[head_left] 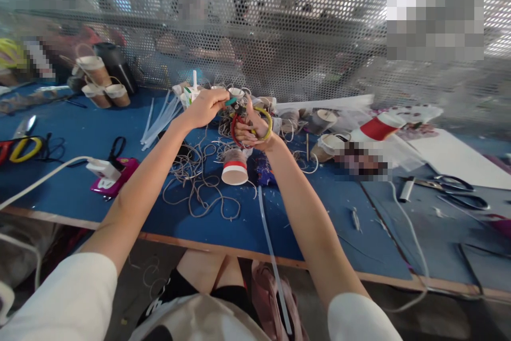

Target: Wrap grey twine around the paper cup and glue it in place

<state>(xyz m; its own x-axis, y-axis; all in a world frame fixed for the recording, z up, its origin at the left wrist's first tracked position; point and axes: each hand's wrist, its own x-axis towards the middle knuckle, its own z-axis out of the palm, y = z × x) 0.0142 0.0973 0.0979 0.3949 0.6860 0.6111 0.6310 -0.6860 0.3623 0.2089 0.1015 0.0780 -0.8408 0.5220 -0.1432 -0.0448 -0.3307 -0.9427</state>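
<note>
Reaching over the middle of the table, my right hand has its fingers in the red and yellow handles of a pair of scissors. My left hand is closed, with its fingertips at a small teal piece beside the scissors' dark end. What that piece belongs to cannot be made out. Below my hands a paper cup with a red band lies on its side, its mouth towards me. Grey cord spreads in loose loops left of it. A blue glue gun with a long glue stick lies under my right forearm.
Several cord-wrapped cups and glue sticks crowd the back, near a perforated metal screen. At left lie other scissors and a purple power bank-like block with a white plug. Black-handled scissors and a white cable are at right.
</note>
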